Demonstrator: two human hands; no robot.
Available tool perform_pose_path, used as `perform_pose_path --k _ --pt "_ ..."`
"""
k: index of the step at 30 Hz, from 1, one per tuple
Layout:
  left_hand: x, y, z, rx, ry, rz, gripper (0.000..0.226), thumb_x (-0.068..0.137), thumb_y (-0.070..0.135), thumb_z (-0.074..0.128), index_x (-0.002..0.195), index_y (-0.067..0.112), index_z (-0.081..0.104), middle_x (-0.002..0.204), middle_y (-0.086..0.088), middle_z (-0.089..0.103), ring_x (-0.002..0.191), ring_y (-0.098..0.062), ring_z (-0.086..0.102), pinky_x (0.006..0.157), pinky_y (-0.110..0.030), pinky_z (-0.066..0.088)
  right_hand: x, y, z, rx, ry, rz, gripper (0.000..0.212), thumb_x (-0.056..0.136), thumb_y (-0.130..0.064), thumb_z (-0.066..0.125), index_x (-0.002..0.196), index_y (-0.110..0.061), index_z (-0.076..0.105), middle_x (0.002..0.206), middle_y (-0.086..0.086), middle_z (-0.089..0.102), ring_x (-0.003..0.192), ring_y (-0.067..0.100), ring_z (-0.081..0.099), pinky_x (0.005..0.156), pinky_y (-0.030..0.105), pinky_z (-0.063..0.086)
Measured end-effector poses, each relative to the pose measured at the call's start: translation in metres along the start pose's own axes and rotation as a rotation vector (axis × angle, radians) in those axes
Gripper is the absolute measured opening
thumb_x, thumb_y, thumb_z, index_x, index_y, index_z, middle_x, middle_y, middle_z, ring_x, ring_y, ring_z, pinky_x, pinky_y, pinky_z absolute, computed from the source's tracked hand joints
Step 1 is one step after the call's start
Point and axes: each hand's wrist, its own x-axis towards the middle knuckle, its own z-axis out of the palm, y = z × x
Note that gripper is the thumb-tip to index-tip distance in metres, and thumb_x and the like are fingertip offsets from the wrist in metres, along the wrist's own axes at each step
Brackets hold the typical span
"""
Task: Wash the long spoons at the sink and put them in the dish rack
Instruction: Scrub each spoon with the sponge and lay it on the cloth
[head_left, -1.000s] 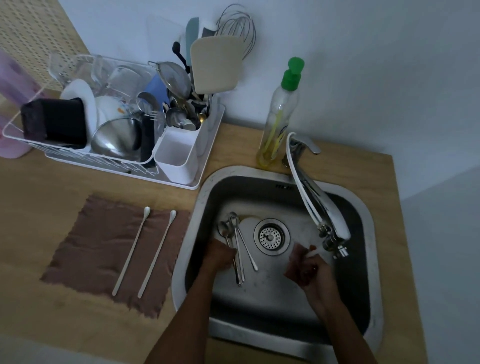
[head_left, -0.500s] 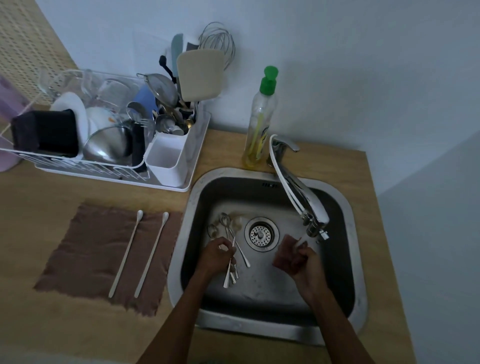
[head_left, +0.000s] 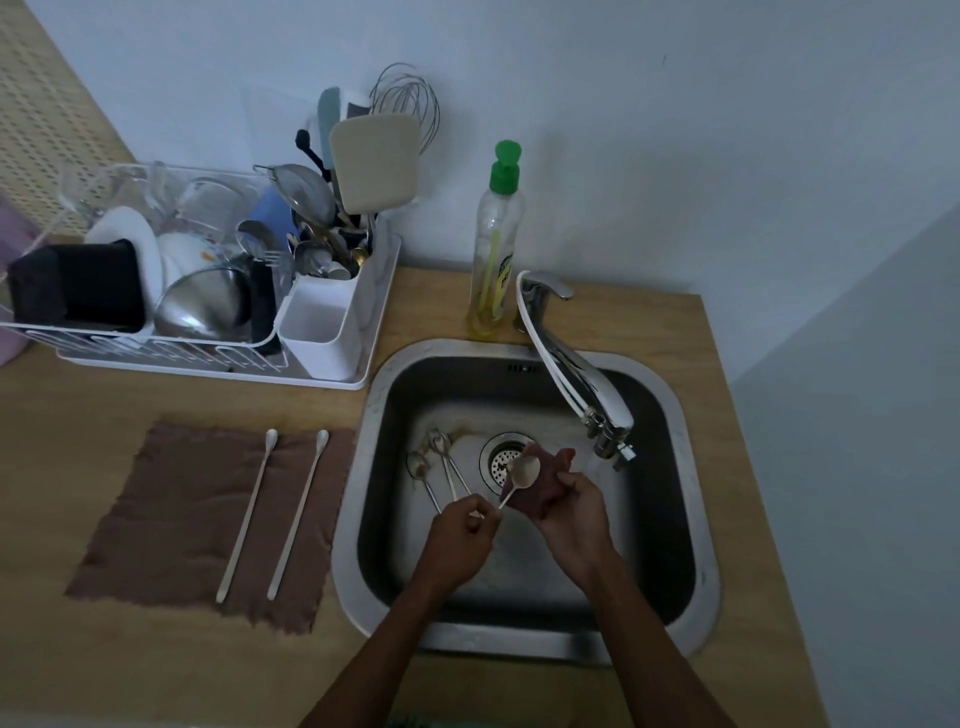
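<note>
My left hand (head_left: 460, 535) grips the handle of a long pale spoon (head_left: 522, 474) over the steel sink (head_left: 696, 519). The spoon's bowl rests against a brown cloth (head_left: 540, 491) held in my right hand (head_left: 574, 512), just right of the drain (head_left: 503, 457). Several metal long spoons (head_left: 439, 467) lie on the sink floor to the left of the drain. Two white long spoons (head_left: 249, 512) lie side by side on a brown mat (head_left: 171, 514) on the counter. The white dish rack (head_left: 332, 358) stands at the back left.
The rack is crowded with plates, a steel bowl, glasses and a full utensil cup (head_left: 324, 332). A soap bottle (head_left: 494, 249) with a green cap stands behind the sink, next to the tap (head_left: 576, 374), whose spout reaches over the basin. The wooden counter (head_left: 104, 654) ends at the right.
My left hand has lifted one spoon from the pile on the sink floor and brought its bowl to the cloth in my right hand. The view has shifted slightly.
</note>
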Motion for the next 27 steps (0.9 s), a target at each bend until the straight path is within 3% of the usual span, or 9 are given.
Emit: perform_pose_path --k 4,6,9,12,14,18,21,24,27 --pt "-0.004 0.008 0.003 0.058 0.022 -0.028 0.035 0.095 0.027 0.056 0.063 0.022 0.069 0.040 0.013 0.051 0.038 0.000 0.047 0.049 -0.016 0.038 -0.001 0.002 0.008 -0.069 -0.041 -0.022 0.032 0.103 -0.019 0.040 0.122 -0.011 0.065 0.121 0.017 0.068 0.112 0.031 0.062 0.098 0.044 0.046" --pt "-0.008 0.010 0.003 0.066 0.042 -0.011 0.035 0.095 0.026 0.056 0.063 0.022 0.067 0.043 0.013 0.051 0.038 0.000 0.047 0.049 -0.016 0.037 0.004 0.006 0.011 -0.277 -0.011 -0.043 0.032 0.105 -0.019 0.042 0.127 -0.003 0.060 0.122 0.020 0.067 0.112 0.033 0.063 0.100 0.047 0.049" --pt "-0.013 0.013 0.003 0.170 0.051 0.076 0.031 0.097 0.028 0.055 0.068 0.021 0.065 0.055 0.011 0.057 0.045 0.002 0.051 0.050 -0.012 0.035 0.011 0.011 0.013 -0.675 0.048 -0.180 0.028 0.102 -0.011 0.051 0.127 -0.006 0.060 0.115 0.017 0.071 0.104 0.031 0.070 0.093 0.050 0.056" --pt "-0.010 0.011 -0.006 0.307 0.076 0.128 0.030 0.095 0.035 0.056 0.073 0.020 0.070 0.066 0.010 0.066 0.056 0.001 0.057 0.059 -0.023 0.048 0.007 0.005 0.014 -0.998 0.062 -0.312 0.022 0.100 -0.010 0.054 0.119 -0.017 0.062 0.108 0.006 0.072 0.091 0.017 0.071 0.068 0.026 0.059" --pt "-0.004 0.013 -0.019 0.415 0.055 0.167 0.029 0.095 0.038 0.056 0.074 0.022 0.070 0.067 0.012 0.065 0.057 0.001 0.056 0.062 -0.023 0.049 0.007 -0.002 0.012 -1.188 0.003 -0.349 0.023 0.102 -0.012 0.051 0.121 -0.022 0.059 0.104 0.003 0.071 0.084 0.014 0.068 0.060 0.021 0.055" --pt "0.015 0.027 -0.043 0.560 -0.048 0.284 0.028 0.095 0.040 0.055 0.082 0.022 0.073 0.083 0.008 0.071 0.071 -0.004 0.061 0.072 -0.027 0.053 0.011 -0.017 0.008 -1.579 -0.093 -0.448 0.026 0.105 -0.023 0.045 0.122 -0.016 0.063 0.112 -0.001 0.070 0.100 0.014 0.067 0.088 0.033 0.055" --pt "0.027 0.039 -0.049 0.611 -0.136 0.337 0.029 0.094 0.042 0.054 0.086 0.023 0.074 0.083 0.007 0.072 0.070 -0.005 0.061 0.071 -0.031 0.055 0.014 -0.029 0.006 -1.824 -0.029 -0.472 0.040 0.106 -0.038 0.037 0.111 -0.013 0.067 0.104 0.005 0.072 0.091 0.022 0.069 0.084 0.039 0.055" --pt "0.036 0.046 -0.049 0.613 -0.144 0.358 0.028 0.094 0.042 0.056 0.084 0.023 0.075 0.082 0.007 0.072 0.066 -0.004 0.057 0.070 -0.032 0.055 0.017 -0.037 -0.001 -1.716 -0.027 -0.490 0.038 0.102 -0.044 0.046 0.109 -0.013 0.068 0.101 0.006 0.073 0.090 0.020 0.070 0.082 0.042 0.056" --pt "0.041 0.049 -0.049 0.592 -0.170 0.348 0.026 0.093 0.042 0.057 0.083 0.025 0.075 0.084 0.009 0.072 0.073 -0.005 0.061 0.074 -0.034 0.056 0.012 -0.045 0.000 -1.660 -0.108 -0.402 0.027 0.098 -0.040 0.057 0.111 -0.019 0.066 0.099 -0.001 0.072 0.088 0.012 0.067 0.077 0.028 0.052"
